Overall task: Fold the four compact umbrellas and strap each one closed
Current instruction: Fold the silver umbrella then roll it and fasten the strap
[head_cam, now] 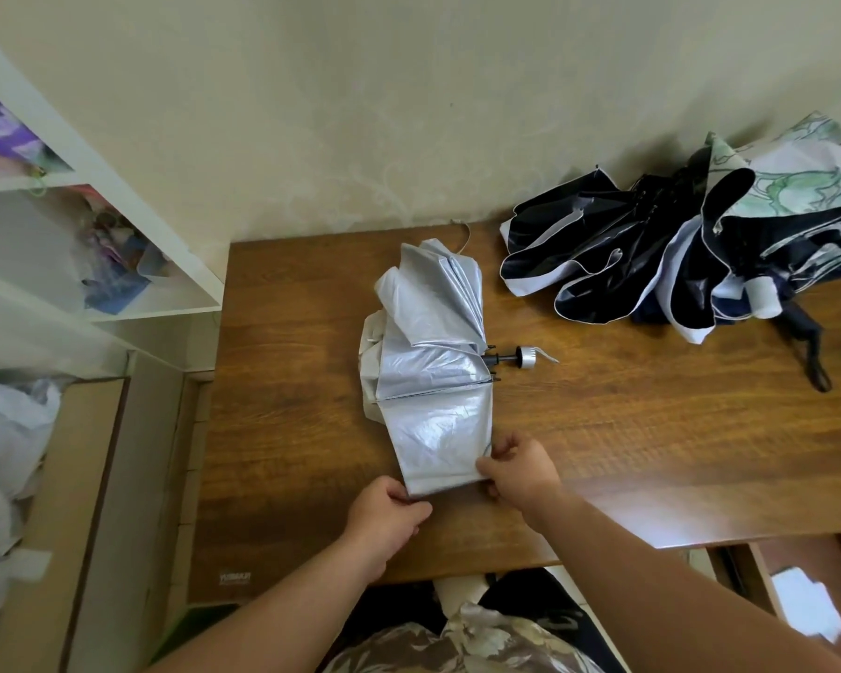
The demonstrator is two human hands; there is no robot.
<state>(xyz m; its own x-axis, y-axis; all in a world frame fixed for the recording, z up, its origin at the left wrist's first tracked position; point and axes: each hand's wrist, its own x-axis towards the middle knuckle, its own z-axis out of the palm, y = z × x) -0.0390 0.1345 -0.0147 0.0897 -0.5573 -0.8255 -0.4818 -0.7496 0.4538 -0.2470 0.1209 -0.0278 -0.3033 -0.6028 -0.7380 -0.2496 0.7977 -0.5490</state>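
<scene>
Folding step: left hand (388, 508) and right hand (518, 471) each pinch, apparently, the silver umbrella (433, 366) panel's near corners with their fingers; next, pleat it flat.

Soft daylight, wide-angle warp.
Glare streaks the tabletop (651, 483) at right; the shelf (93, 225) bows and blurs at the left edge.

Silver umbrella (433, 376): canopy collapsed but loose, lying flat mid-worktop, with its short black shaft and silver handle (527, 357) pointing right. Its near panel is spread flat toward the front edge. Remaining umbrellas, one black with white trim (603, 264) and one green floral (797, 182), lie unfolded in a tangled heap at the far right.
</scene>
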